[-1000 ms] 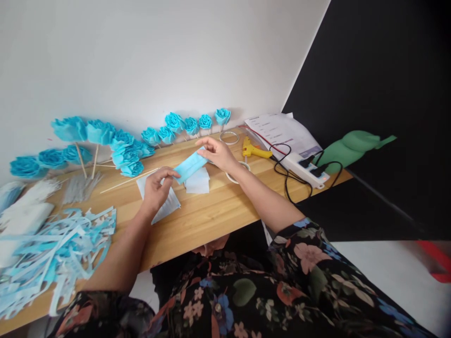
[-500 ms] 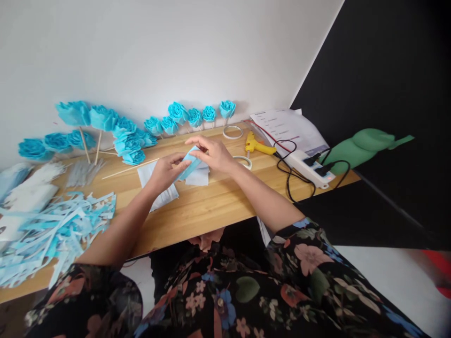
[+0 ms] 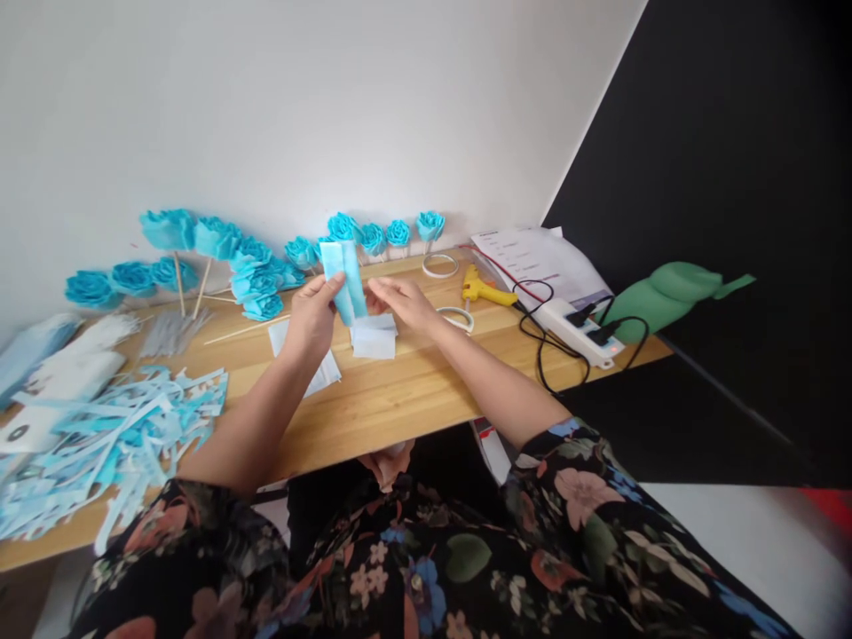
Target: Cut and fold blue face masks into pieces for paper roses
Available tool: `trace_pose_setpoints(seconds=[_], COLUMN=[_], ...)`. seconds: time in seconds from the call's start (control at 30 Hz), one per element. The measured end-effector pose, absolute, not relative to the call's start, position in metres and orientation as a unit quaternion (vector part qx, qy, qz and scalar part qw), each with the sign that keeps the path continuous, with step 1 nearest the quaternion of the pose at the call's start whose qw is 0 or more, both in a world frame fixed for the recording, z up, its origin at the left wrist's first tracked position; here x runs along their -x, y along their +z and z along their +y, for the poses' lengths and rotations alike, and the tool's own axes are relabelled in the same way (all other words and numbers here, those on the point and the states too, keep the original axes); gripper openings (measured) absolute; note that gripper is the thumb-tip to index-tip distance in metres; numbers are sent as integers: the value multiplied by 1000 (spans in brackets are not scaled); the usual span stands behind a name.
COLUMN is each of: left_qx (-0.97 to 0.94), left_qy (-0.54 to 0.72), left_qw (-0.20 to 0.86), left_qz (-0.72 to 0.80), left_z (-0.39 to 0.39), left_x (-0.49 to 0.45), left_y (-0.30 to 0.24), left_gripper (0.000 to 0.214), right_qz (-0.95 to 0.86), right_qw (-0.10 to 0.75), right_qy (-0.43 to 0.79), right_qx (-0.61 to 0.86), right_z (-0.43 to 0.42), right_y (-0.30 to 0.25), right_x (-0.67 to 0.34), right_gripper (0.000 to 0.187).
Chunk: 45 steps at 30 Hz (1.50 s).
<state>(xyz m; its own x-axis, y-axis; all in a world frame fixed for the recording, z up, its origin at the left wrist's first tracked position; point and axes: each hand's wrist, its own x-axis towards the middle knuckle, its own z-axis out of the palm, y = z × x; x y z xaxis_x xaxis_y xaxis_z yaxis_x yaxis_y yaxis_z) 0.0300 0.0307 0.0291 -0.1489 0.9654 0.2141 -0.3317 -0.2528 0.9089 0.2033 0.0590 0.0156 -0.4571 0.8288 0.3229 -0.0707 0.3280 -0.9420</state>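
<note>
My left hand [image 3: 314, 312] pinches a folded piece of light blue mask fabric [image 3: 344, 282] between thumb and fingers, holding it upright above the table. To its right, my right hand [image 3: 407, 306] has its fingers stretched out beside the fabric's edge and does not grip it. Just below lie pale cut squares [image 3: 374, 341], partly stacked. A pale pleated sheet [image 3: 324, 376] lies partly hidden under my left hand and forearm. Behind the hands, blue fabric roses [image 3: 398, 234] on thin sticks lean along the wall.
Cut blue and white strips [image 3: 143, 426] heap at the left, beside grey wires [image 3: 174, 334]. On the right are tape rolls [image 3: 440, 264], a yellow glue gun [image 3: 489, 287], a power strip [image 3: 586, 335] with black cables, papers [image 3: 525, 253] and a green bottle-like object [image 3: 658, 297].
My left hand has raised the blue fabric and turned it upright. My right hand has let go and moved slightly down and right of it. The view has shifted slightly.
</note>
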Motion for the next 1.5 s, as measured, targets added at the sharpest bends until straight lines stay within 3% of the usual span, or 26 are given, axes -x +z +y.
trace_pose_setpoints(seconds=[0.17,0.63,0.9,1.13,1.33,1.5], left_qx=[-426,-389,-388,-397,-395,-398], left_qy=[665,682,663,644,585,605], left_qw=[498,521,523,549,602,562], left_qz=[358,335,370,355,374,400], left_z=[26,30,23,22,27,41], left_x=[-39,-44,-49,-60,-63,-56], left_y=[32,24,19,17,22,33], left_gripper=[33,35,35,40,48,43], right_qz=[-712,-733,-703,-690,-728,-722], right_qw=[388,347,407,430,410,390], right_qy=[507,479,518,484,426,459], right_qx=[291,335,270,323,348,341], right_z=[51,52,55,63,65,58], right_y=[12,10,6,-9,-3,3], right_x=[-197,-200,-199,-195,-197,-197], right_gripper=[51,44,52,54,62,57])
